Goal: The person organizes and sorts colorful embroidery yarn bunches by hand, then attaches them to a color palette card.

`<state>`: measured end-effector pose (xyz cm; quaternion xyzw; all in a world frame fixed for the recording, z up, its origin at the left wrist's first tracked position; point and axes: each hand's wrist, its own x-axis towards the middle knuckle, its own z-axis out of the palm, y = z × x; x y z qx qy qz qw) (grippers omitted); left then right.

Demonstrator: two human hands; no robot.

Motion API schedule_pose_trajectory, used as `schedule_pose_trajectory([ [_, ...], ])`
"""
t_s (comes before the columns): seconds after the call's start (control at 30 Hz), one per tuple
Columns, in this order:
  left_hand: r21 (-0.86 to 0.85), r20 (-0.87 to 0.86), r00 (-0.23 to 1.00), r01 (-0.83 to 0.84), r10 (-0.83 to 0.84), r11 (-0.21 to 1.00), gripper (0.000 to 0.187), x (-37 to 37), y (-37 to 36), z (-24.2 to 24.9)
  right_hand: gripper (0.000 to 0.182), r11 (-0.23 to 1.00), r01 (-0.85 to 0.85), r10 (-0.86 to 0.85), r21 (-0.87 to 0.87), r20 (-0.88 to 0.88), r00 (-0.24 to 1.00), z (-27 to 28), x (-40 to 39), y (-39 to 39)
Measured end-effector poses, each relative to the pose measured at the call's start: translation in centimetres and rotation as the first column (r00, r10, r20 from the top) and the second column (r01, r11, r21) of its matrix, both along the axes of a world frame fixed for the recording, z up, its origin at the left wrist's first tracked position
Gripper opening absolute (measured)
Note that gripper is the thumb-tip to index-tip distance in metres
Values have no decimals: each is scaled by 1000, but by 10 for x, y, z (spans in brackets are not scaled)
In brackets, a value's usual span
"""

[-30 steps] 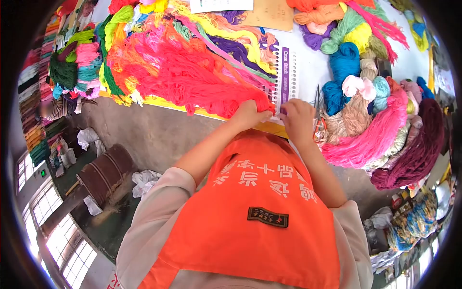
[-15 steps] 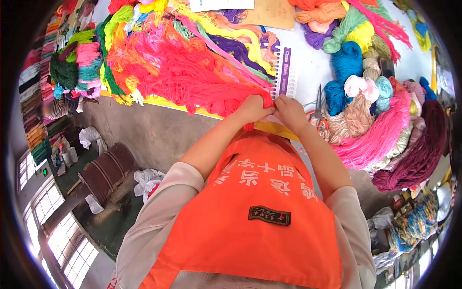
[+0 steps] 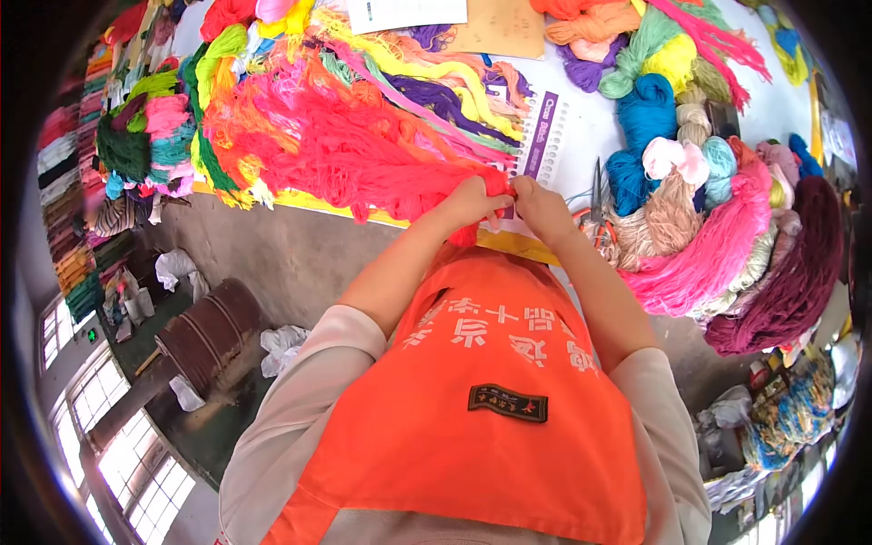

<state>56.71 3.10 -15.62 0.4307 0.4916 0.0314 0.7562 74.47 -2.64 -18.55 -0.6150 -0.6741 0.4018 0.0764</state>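
Note:
A big tangle of bright pinkish-red yarn [image 3: 345, 154] spreads across the left of the table and narrows toward my hands. My left hand [image 3: 472, 202] is closed round its gathered end, and a short bit of the same yarn hangs below the palm at the table's front edge. Touching or nearly touching it, my right hand [image 3: 540, 209] is closed in a pinch; what lies between its fingertips is too small to make out. Just beyond the fingers lies a white card with holes and a purple strip [image 3: 543, 141]. Scissors [image 3: 597, 213] with orange handles rest right of my right hand.
Many coloured skeins lie about, including a blue skein [image 3: 647, 113], a pink skein [image 3: 704, 245] and a maroon skein [image 3: 786, 272] at the right. A brown envelope [image 3: 500, 27] and white paper [image 3: 409, 13] are at the back. On the floor at left lies a brown drum [image 3: 209, 327].
My hands have shifted slightly, staying close together. The left fingers look a little looser, and more of the red yarn shows beneath that hand. The view has turned a little.

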Motion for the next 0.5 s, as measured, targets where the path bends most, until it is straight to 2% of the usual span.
schedule_pose_trajectory([
  [0.07, 34, -20, 998, 63, -63, 997, 15, -3, 0, -2, 35, 983, 183, -183, -17, -181, 966, -2, 5, -8],
  [0.1, 35, -20, 998, 62, -61, 997, 15, -5, -1, -1, 35, 983, 182, -182, -16, -181, 967, 6, 7, -14],
  [0.13, 11, 7, 1000, -16, 16, 1000, 15, -8, -4, 2, 36, 911, 393, -370, 126, -176, 912, 19, 11, -19],
  [0.17, -17, 31, 995, -90, 91, 996, 15, -10, -7, 4, 37, 774, 577, -542, 261, -198, 817, 27, 12, -22],
  [0.2, -20, 32, 996, -87, 88, 996, 15, -10, -10, 11, 34, 706, 614, -591, 353, -184, 785, 27, 10, -23],
  [0.23, -20, 39, 995, -92, 93, 996, 15, -9, -12, 18, 34, 705, 615, -594, 353, -180, 784, 28, 11, -24],
  [0.27, -16, 49, 994, -100, 101, 995, 16, -7, -12, 24, 32, 739, 666, -669, -100, -222, 709, 28, 14, -23],
  [0.3, -11, 52, 993, -101, 102, 995, 16, -6, -12, 26, 30, 630, 567, -747, -531, -214, 630, 29, 15, -21],
  [0.33, 91, -35, 999, 45, -42, 995, 21, -6, -13, 28, 27, 592, 590, -806, -549, -398, 438, 25, 11, -23],
  [0.37, 177, -138, 975, 197, -174, 964, 27, -8, -13, 29, 27, 596, 586, -803, -549, -402, 440, 22, 10, -22],
  [0.4, 175, -143, 975, 194, -170, 965, 27, -13, -14, 23, 26, 594, 604, -804, -531, -415, 426, 20, 8, -22],
  [0.43, 321, -346, 880, 438, -326, 840, 30, -19, -16, 15, 26, 591, 621, -805, -514, -427, 412, 19, 7, -22],
  [0.47, 396, -553, 725, 662, -410, 636, 33, -25, -17, 7, 26, 594, 617, -803, -516, -427, 416, 18, 5, -22],
  [0.5, 394, -553, 727, 658, -406, 642, 33, -28, -17, 10, 25, 545, 627, -834, -557, -438, 336, 19, 5, -23],
])
